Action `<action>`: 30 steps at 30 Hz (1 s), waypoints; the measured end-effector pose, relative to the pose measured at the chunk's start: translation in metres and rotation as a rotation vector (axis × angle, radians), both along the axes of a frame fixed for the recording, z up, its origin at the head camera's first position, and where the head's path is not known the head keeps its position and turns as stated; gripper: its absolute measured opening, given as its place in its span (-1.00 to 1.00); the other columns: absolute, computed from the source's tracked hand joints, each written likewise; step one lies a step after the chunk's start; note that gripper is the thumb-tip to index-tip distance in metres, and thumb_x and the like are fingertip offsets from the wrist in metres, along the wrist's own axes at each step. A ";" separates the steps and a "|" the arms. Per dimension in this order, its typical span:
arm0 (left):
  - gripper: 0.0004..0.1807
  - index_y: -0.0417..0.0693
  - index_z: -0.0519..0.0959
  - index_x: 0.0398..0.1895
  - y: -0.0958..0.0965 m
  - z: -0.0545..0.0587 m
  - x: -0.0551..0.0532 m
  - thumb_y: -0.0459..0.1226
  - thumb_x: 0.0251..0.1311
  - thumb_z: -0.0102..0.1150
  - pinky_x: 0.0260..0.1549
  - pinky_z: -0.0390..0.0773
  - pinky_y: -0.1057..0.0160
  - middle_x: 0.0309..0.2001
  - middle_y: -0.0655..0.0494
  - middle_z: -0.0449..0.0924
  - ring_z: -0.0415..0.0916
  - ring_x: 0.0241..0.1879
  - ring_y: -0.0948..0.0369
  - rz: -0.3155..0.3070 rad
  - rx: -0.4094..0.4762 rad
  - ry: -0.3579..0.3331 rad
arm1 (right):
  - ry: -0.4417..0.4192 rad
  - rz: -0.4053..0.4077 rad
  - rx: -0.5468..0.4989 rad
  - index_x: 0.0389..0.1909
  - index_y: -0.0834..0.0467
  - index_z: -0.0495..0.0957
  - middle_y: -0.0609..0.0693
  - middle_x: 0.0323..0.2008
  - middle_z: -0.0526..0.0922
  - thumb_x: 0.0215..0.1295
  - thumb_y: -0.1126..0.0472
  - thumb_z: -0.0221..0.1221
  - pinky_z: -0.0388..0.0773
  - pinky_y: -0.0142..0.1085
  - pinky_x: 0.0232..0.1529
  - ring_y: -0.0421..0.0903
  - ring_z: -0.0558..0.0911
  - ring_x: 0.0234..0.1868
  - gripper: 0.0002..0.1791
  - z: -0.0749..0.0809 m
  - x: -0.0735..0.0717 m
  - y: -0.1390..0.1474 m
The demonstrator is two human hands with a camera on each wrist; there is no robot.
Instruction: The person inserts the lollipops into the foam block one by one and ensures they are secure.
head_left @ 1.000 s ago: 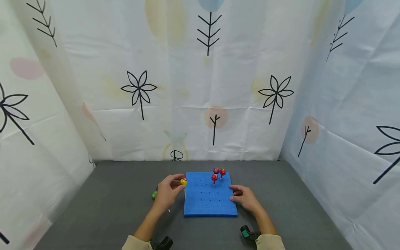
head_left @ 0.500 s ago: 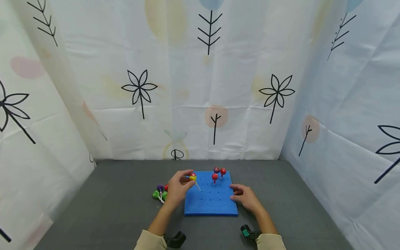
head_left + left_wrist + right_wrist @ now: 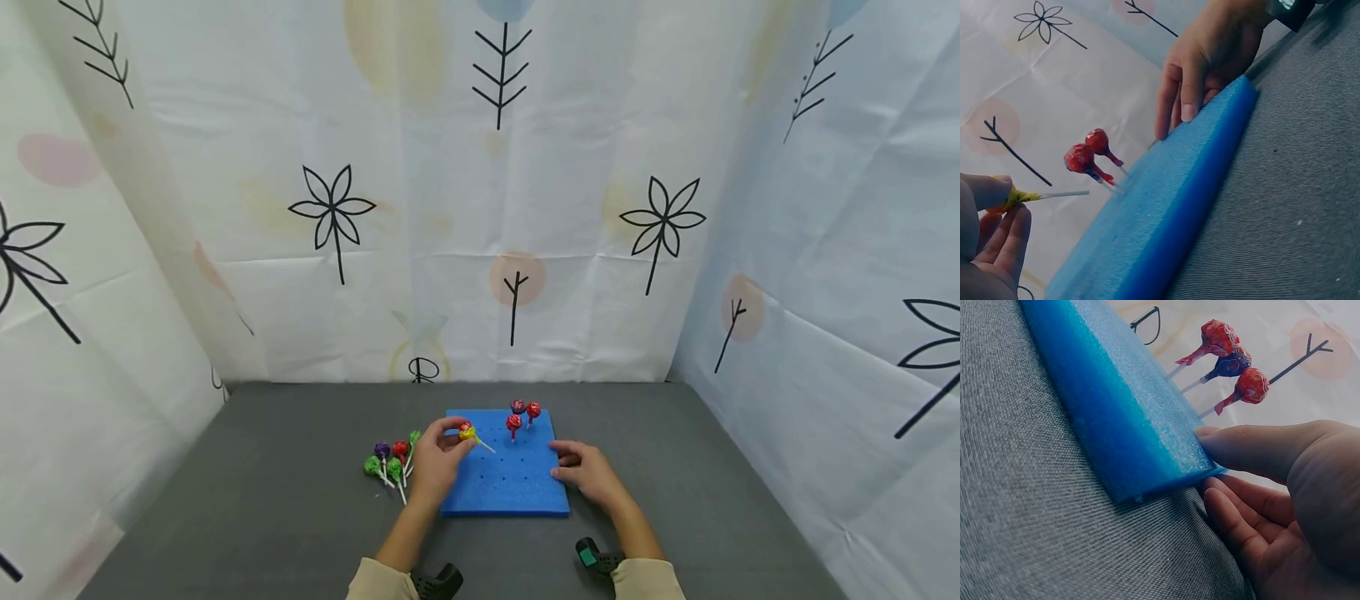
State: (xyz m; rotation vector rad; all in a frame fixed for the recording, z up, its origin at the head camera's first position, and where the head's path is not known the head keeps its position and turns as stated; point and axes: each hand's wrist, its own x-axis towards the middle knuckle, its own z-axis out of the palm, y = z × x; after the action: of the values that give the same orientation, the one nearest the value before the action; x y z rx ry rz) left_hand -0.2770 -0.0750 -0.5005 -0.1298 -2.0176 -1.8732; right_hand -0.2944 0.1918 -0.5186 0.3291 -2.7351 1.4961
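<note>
My left hand (image 3: 437, 460) pinches a yellow-and-red wrapped lollipop (image 3: 467, 432) by its head, over the left part of a blue foam board (image 3: 487, 492). The lollipop's white stick (image 3: 1065, 194) points out to the right, free of the fingers. Small holes dot the board in rows. Three lollipops stand in its back right part: two red ones (image 3: 1217, 339) (image 3: 1252, 386) and a dark purple one (image 3: 1235, 362). At the board's right edge, my right hand (image 3: 588, 473) grips the foam, with its thumb (image 3: 1241, 447) on top and the other fingers against the side.
Left of the board, several loose lollipops lie on the grey table (image 3: 285, 500), among them a purple one (image 3: 382, 450), a red one (image 3: 401, 451) and green ones (image 3: 372, 466). A patterned white cloth (image 3: 450, 208) encloses the back and sides.
My left hand has carried the yellow lollipop rightward from the board's left edge to over the board, its stick tilting flatter lately. The loose lollipops came into fuller view. My right hand has stayed put.
</note>
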 end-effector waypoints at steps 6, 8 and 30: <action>-0.69 -0.25 0.56 -0.07 0.008 -0.009 -0.002 -0.51 0.09 0.34 -0.18 0.60 0.29 -0.06 -0.15 0.54 0.61 -0.15 -0.03 0.006 0.100 -0.027 | 0.012 -0.002 0.006 0.09 0.24 0.58 0.07 -0.06 0.63 0.17 0.37 0.33 0.50 0.00 0.00 -0.01 0.58 -0.11 -0.58 0.000 -0.001 0.000; -0.68 -0.25 0.55 -0.07 0.012 -0.011 0.000 -0.50 0.08 0.35 -0.21 0.59 0.33 -0.06 -0.14 0.54 0.61 -0.16 -0.03 0.022 0.113 -0.039 | 0.013 -0.001 0.007 0.08 0.24 0.59 0.07 -0.06 0.63 0.16 0.37 0.33 0.50 0.00 -0.01 -0.01 0.58 -0.11 -0.58 0.000 -0.001 0.000; -0.71 -0.15 0.56 -0.09 0.040 -0.017 -0.002 -0.47 0.12 0.33 -0.19 0.60 0.29 -0.09 -0.06 0.55 0.60 -0.18 0.04 -0.033 0.032 -0.036 | 0.026 0.018 -0.002 0.08 0.26 0.58 0.09 -0.06 0.63 0.15 0.36 0.35 0.52 -0.01 -0.03 -0.01 0.58 -0.12 -0.56 -0.003 -0.003 0.002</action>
State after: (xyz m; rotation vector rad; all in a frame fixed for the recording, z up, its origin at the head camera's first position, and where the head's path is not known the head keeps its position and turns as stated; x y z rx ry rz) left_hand -0.2790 -0.0352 -0.5174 -0.1228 -2.0201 -1.9401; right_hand -0.2975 0.1935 -0.5217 0.3705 -2.7181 1.4878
